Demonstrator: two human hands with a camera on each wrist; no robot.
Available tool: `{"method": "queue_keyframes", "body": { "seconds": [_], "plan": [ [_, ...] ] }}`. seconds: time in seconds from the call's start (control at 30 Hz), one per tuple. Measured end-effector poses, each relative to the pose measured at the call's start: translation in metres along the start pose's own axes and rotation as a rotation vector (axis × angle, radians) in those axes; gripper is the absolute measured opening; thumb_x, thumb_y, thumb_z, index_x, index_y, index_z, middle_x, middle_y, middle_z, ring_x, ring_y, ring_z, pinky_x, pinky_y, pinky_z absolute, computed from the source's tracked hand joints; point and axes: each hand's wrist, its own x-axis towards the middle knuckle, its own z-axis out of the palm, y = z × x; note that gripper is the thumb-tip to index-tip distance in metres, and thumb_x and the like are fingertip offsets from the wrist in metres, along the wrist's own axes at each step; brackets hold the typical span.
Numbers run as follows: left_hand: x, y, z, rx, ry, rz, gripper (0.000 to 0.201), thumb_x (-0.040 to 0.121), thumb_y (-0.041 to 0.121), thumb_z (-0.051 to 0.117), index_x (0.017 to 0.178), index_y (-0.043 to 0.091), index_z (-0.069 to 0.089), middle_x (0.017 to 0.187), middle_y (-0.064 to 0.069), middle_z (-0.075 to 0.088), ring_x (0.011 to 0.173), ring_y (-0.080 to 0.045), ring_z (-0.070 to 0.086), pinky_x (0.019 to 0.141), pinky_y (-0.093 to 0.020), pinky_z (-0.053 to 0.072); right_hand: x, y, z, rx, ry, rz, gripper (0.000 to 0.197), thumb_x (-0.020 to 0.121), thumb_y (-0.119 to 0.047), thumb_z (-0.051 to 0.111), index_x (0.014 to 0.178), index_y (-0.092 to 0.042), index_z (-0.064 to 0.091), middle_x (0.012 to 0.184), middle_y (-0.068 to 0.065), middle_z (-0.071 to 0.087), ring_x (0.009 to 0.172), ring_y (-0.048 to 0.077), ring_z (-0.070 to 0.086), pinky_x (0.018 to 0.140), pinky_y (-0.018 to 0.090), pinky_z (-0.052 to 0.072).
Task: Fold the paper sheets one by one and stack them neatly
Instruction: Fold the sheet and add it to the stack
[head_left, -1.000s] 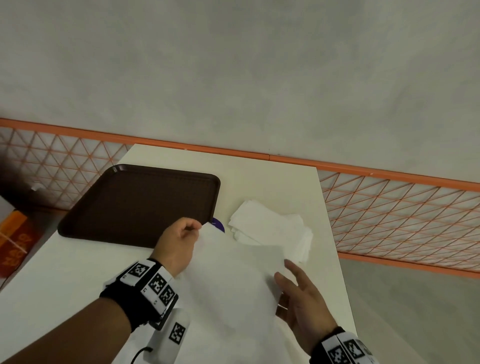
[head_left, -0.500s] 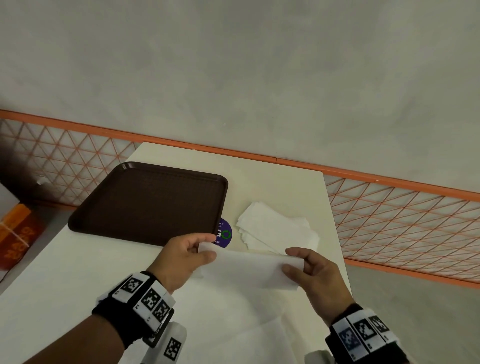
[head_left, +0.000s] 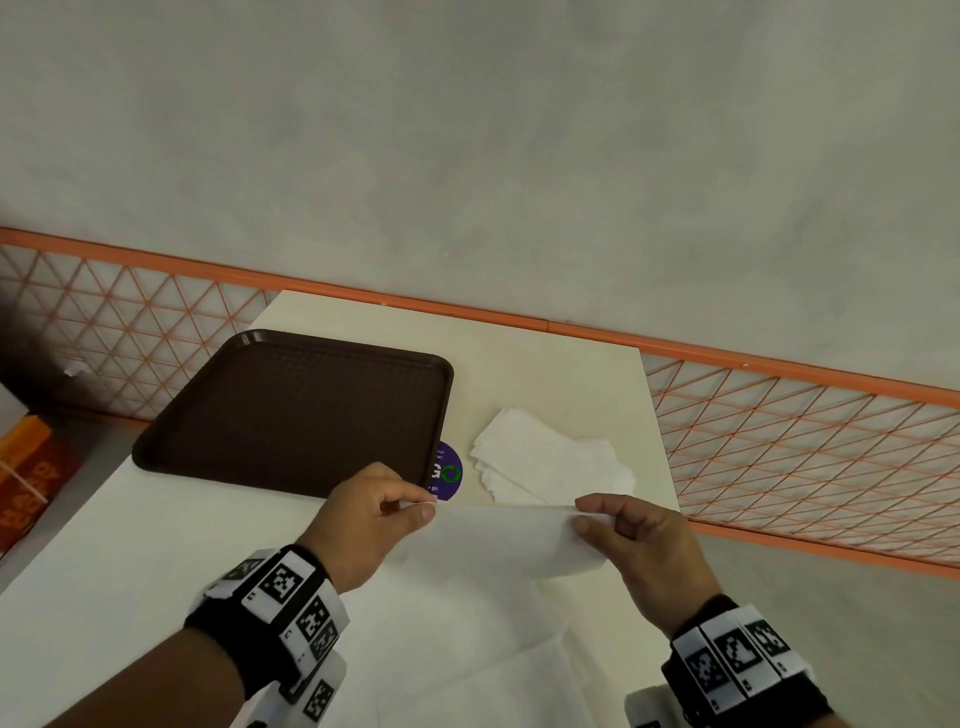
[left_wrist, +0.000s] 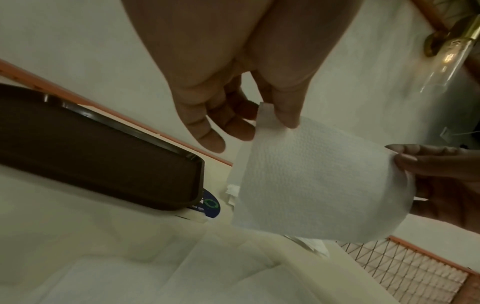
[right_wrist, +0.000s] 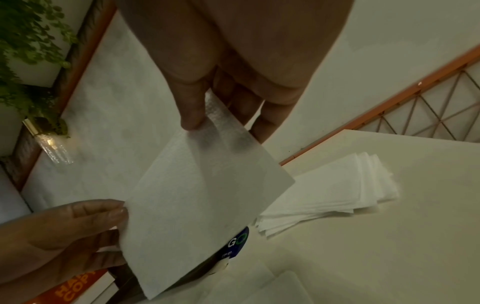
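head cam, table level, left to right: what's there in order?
orange box → brown tray → purple sticker → stack of folded sheets → orange lattice railing. Nearer the camera: left hand → held paper sheet → right hand.

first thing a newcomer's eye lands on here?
The white paper sheet held up in the middle, folded over, the left hand and right hand each pinching a top corner. Next, the dark brown tray on the table's left, and the stack of folded sheets lying just right of it, behind the hands.
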Motion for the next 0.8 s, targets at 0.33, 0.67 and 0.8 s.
{"method": "queue_keyframes", "body": {
  "seconds": [0.33,0.67,0.8],
  "plan": [
    [0.006,0.034,-0.023,0.352,-0.016,0.359,0.034,0.094,0.047,0.045,0.098,0.023,0.069,0.094,0.013,0.065,0.086,-0.002,0.059,0.081,-0.024,0.050,-0.006,0.008,-0.019,-0.343,0.071,0.076,0.011,0.084,-0.020,0.073,0.073,-0.018,0.074,0.064,-0.001,0.072,0.056,0.004,0.063,0.064,0.026,0.053],
    [0.008,0.079,-0.009,0.908,-0.239,0.612,0.023,0.103,0.025,0.038,0.108,0.017,0.060,0.101,0.001,0.063,0.091,-0.018,0.060,0.078,-0.032,0.044,0.004,-0.025,0.034,-0.776,-0.305,-0.243,0.042,0.083,-0.050,0.066,0.123,-0.039,0.058,0.116,-0.033,0.050,0.109,-0.011,0.046,0.097,0.009,0.035],
    [0.016,0.067,-0.019,0.724,-0.180,0.639,0.025,0.099,0.030,0.044,0.094,0.019,0.066,0.088,0.004,0.066,0.079,-0.014,0.062,0.072,-0.033,0.052,0.010,-0.016,0.037,-0.628,-0.292,-0.218,0.010,0.092,-0.034,0.062,0.091,-0.032,0.072,0.084,-0.021,0.070,0.082,-0.003,0.062,0.076,0.013,0.047]
  ]
}}
